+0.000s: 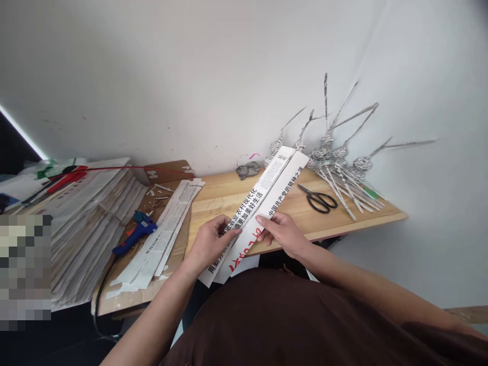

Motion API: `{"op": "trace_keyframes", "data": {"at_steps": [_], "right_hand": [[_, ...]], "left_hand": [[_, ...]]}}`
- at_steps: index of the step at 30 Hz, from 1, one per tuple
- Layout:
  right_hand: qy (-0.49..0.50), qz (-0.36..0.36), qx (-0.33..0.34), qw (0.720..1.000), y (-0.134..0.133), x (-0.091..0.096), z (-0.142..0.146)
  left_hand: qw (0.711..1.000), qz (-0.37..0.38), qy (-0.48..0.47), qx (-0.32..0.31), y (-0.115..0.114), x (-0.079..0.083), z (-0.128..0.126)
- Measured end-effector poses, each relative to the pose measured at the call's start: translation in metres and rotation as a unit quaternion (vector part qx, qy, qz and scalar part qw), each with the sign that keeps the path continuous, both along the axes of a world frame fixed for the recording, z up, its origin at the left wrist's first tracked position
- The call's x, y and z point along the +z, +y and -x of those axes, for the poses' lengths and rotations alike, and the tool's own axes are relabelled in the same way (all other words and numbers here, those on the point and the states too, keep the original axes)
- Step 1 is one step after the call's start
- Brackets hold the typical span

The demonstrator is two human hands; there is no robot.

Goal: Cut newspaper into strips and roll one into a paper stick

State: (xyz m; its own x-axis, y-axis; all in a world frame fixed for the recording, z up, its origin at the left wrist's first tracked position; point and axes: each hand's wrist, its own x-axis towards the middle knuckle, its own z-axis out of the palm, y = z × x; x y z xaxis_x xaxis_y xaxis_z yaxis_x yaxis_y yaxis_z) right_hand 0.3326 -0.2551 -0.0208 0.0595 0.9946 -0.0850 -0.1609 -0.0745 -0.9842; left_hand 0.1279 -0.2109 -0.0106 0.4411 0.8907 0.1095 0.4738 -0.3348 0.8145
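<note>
Two long newspaper strips lie side by side at a slant in my hands, above the front edge of the wooden table. My left hand (215, 236) grips the left newspaper strip (270, 175), which carries black print, thumb on top and fingers partly beneath. My right hand (280, 234) pinches the right newspaper strip (284, 190), with black characters and red writing near its lower end. Black-handled scissors (318, 198) rest on the table to the right of the strips.
Woven paper pieces with long stems (335, 152) lean against the wall at the back right. A blue glue gun (137, 234) lies left, beside cut newspaper strips (163, 231) and a tall newspaper stack (99, 218). A small grey object (247, 171) sits by the wall on the wooden table (213, 195).
</note>
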Motion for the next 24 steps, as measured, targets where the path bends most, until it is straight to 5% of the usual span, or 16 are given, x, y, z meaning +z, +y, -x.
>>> {"op": "trace_keyframes", "data": {"at_steps": [9, 13, 18, 24], "right_hand": [[0.046, 0.070, -0.003, 0.996, 0.001, -0.002, 0.002], [0.107, 0.163, -0.038, 0.980, 0.002, -0.011, 0.000], [0.125, 0.190, -0.049, 0.973, -0.001, -0.013, -0.002], [0.133, 0.205, -0.047, 0.969, -0.005, -0.010, -0.005]], "left_hand": [[0.991, -0.072, 0.094, -0.056, 0.015, 0.017, 0.003], [0.985, -0.107, 0.130, -0.043, 0.023, -0.002, -0.009], [0.971, -0.194, 0.115, -0.080, 0.014, -0.032, -0.018], [0.960, -0.229, 0.138, -0.085, -0.021, -0.027, -0.014]]}}
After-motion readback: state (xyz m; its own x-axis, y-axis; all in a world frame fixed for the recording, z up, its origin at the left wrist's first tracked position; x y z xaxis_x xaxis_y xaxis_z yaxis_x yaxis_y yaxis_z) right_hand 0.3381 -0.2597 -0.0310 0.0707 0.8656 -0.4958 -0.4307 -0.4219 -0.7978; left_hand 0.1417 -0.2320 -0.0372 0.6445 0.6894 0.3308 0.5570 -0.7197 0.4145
